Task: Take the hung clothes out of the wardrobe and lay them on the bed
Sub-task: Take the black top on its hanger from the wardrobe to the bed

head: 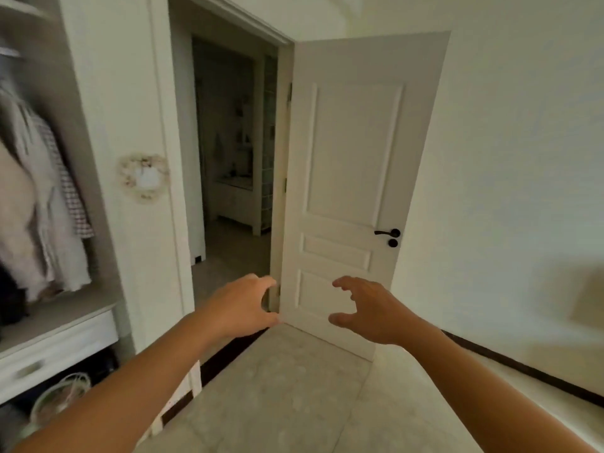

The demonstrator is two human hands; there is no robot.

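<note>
The open wardrobe [94,132] stands at the far left. Several pale hung clothes [42,207] hang inside it, among them a checked shirt [70,191] and a dark garment at the left edge. My left hand [243,305] reaches forward at centre, fingers curled apart and empty. My right hand [369,310] is held out beside it, also empty with fingers spread. Both hands are well to the right of the wardrobe, in front of the door. The bed is not in view.
A white room door [353,178] stands open onto a dim hallway [232,158]. A white drawer [55,351] sits under the clothes, with a basket [62,397] below it. A round wreath ornament [143,178] hangs on the wardrobe side. Pale tiled floor [277,393] lies ahead.
</note>
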